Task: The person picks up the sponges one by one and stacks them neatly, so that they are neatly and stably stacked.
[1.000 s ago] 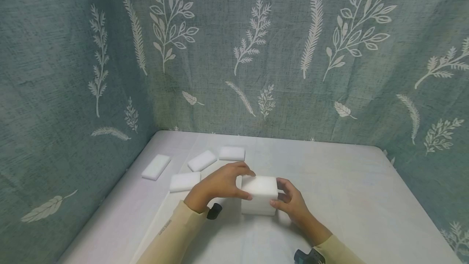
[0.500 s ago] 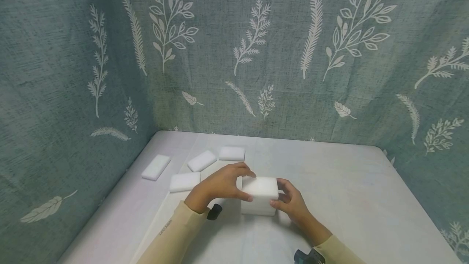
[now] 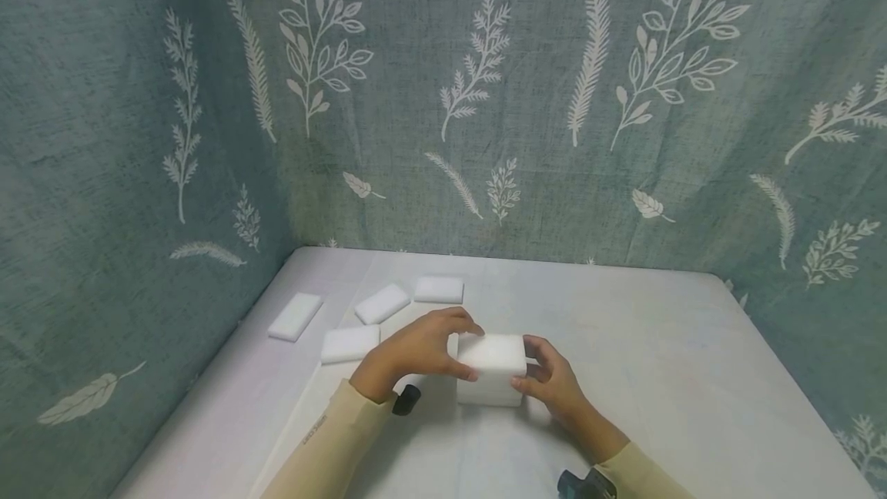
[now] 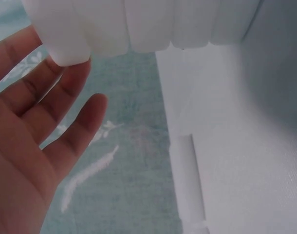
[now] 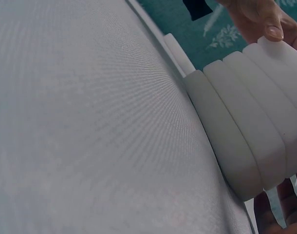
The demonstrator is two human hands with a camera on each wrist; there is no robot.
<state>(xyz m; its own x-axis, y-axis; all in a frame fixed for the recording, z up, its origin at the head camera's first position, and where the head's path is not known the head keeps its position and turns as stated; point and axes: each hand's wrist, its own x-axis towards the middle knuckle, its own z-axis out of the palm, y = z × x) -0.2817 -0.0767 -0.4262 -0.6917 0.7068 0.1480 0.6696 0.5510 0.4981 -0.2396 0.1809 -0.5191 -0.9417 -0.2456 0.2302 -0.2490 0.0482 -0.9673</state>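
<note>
A neat stack of white sponges [image 3: 489, 391] stands on the white table in the head view. My left hand [image 3: 423, 341] holds the top sponge [image 3: 497, 349] at its left end, thumb on the near edge and fingers at the far edge. On the right side of the stack, my right hand [image 3: 560, 391] grips near the upper layers, its thumb at the near corner. Several rounded layers of the stack [image 4: 148, 27] show along the top of the left wrist view. From the right wrist, the stack's layers [image 5: 231, 131] appear tilted, partly cut off by the frame.
Several loose white sponges lie flat to the left: one near the left arm [image 3: 350, 344], one angled behind it [image 3: 383, 303], one farther back [image 3: 439, 289], one by the table's left edge [image 3: 296, 316]. A green leaf-patterned curtain [image 3: 416, 98] borders the table [image 3: 658, 345].
The head view has shifted very slightly. Both hands and the stack keep the same place and hold.
</note>
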